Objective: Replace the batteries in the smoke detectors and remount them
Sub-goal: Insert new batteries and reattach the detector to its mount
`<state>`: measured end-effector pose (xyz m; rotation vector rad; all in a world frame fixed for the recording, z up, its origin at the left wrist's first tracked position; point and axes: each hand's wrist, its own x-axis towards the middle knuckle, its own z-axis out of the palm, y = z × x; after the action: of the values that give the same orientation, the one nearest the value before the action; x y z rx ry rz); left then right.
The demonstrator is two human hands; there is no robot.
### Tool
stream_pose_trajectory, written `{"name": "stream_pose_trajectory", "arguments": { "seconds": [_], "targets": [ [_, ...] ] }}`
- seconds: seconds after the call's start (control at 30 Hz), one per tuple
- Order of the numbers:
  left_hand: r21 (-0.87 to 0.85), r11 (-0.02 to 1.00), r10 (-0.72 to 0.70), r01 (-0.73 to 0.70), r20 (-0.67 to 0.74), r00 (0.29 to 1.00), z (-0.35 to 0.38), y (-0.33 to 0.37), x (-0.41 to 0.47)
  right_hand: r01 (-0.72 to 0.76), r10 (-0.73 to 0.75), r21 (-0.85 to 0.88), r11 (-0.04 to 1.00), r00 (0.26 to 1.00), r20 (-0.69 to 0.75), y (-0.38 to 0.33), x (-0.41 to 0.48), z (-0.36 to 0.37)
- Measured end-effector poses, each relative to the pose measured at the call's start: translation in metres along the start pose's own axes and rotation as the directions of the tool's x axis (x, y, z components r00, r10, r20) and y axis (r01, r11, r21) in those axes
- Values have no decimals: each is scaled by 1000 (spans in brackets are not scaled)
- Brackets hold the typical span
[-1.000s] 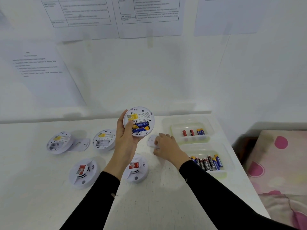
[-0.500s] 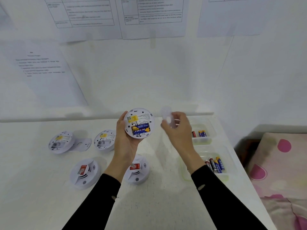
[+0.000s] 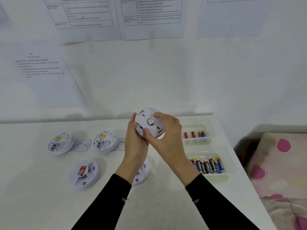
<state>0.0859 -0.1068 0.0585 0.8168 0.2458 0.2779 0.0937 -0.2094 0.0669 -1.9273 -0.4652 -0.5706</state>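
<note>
Both hands hold one white round smoke detector [image 3: 149, 121] above the table's far edge. A white mounting plate now covers its back, so the batteries inside are hidden. My left hand [image 3: 135, 143] grips the detector from the left and below. My right hand [image 3: 167, 136] curls over the plate from the right, thumb on its lower face. Two detectors lie backs up with open battery bays, one at far left [image 3: 59, 143] and one nearer [image 3: 105, 141]. Two more lie face up, one at front left [image 3: 83, 174] and one [image 3: 141, 175] partly behind my left forearm.
Two clear trays stand at the table's right: the far tray [image 3: 197, 141] holds three batteries, the near tray [image 3: 216, 177] holds several. A loose mounting plate [image 3: 82, 145] lies beside the far-left detector. Papers hang on the wall. A pink-spotted cloth [image 3: 282, 171] lies right of the table edge.
My right hand picked a white mounting plate off the table, lifted it and brought it onto the back of the detector in my left hand, covering the batteries.
</note>
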Motion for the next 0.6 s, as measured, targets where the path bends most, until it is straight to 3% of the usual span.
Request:
{"name": "stream_pose_trajectory", "arguments": {
  "seconds": [0.37, 0.6],
  "targets": [
    [-58, 997, 43, -48, -80, 996, 3, 8, -3, -118, 110, 95, 988, 990, 90, -3, -4, -7],
    [7, 1000, 7, -7, 14, 1000, 6, 11, -7, -84, 68, 111, 990, 988, 139, -5, -6, -10]
  ]
}}
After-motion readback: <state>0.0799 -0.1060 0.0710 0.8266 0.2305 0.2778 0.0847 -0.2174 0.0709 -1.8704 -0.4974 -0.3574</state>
